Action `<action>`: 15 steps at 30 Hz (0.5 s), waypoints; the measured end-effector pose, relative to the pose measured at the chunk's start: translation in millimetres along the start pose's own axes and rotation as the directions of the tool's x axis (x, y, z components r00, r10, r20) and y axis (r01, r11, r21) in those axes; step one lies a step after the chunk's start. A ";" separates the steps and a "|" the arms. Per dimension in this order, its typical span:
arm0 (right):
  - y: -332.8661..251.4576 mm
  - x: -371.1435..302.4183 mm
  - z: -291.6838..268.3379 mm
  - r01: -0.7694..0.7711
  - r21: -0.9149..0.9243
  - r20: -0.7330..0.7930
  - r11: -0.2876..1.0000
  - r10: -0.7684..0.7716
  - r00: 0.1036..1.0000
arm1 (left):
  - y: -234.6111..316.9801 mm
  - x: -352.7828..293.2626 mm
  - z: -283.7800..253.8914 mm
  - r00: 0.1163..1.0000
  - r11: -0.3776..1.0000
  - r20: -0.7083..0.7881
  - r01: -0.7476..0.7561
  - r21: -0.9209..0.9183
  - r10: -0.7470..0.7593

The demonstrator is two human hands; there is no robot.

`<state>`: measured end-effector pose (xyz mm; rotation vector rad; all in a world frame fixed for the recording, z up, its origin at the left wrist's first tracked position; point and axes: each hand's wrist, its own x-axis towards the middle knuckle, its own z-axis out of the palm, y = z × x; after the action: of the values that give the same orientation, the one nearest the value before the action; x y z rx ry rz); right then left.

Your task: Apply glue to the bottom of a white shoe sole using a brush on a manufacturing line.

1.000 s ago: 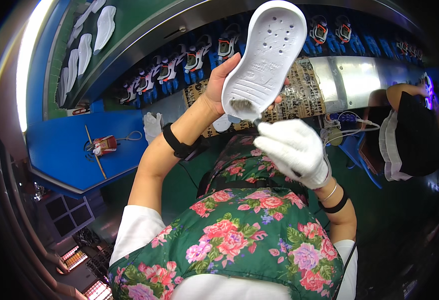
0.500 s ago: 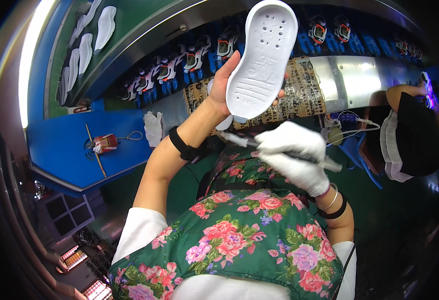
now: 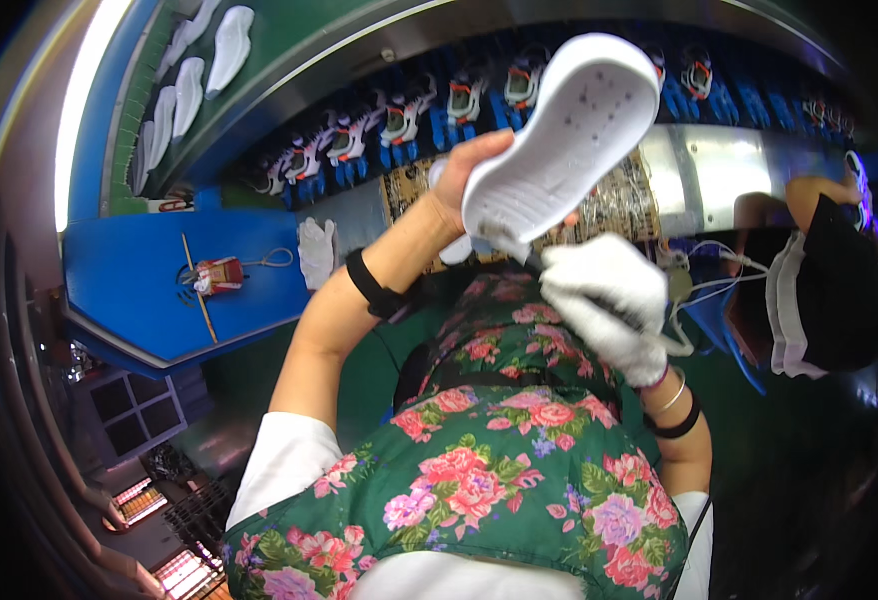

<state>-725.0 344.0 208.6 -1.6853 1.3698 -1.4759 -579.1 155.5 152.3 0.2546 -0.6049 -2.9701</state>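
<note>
My bare left hand (image 3: 469, 180) grips a white shoe sole (image 3: 569, 140) by its side, tilted over the bench with its hollow inner face toward me. Small holes dot the sole's far, wider end. My right hand (image 3: 604, 300), in a white glove, is closed round a brush (image 3: 532, 262) with a dark neck. The brush's pale tip meets the near end of the sole, at the inside of the rim. Glove and fingers cover most of the handle. Part of another white piece (image 3: 456, 250) shows below my left wrist.
Brown printed cardboard (image 3: 409, 190) covers part of the metal bench (image 3: 724, 170). Behind it runs a row of shoe uppers (image 3: 399, 120) on blue holders. A blue table (image 3: 129, 260) at left bears a red-and-white item, a stick and a white glove (image 3: 316, 252). Another person's arm (image 3: 824, 190) is at right.
The sole has tilted and its far end has swung right and nearer. My right hand has moved slightly right, bringing the brush tip from below the sole onto its near end.
</note>
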 end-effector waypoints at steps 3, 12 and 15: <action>-0.2 -4.8 4.9 -0.101 0.225 0.062 0.969 0.089 0.994 | -11.3 -1.3 -17.9 0.998 0.989 0.027 -0.044 -0.144 0.049; 6.0 -2.6 -17.7 -0.420 0.457 -0.057 0.784 0.497 0.866 | -39.8 2.3 -8.0 0.986 0.974 -0.099 -0.151 -0.170 0.135; 16.0 22.4 -37.8 -0.185 -0.027 -0.074 0.982 0.183 0.980 | -59.5 2.7 6.8 0.957 0.924 -0.263 -0.207 -0.320 0.123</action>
<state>-768.1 326.7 214.6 -1.4931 1.5518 -1.4264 -586.9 212.3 134.6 0.4904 -0.0679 -2.7567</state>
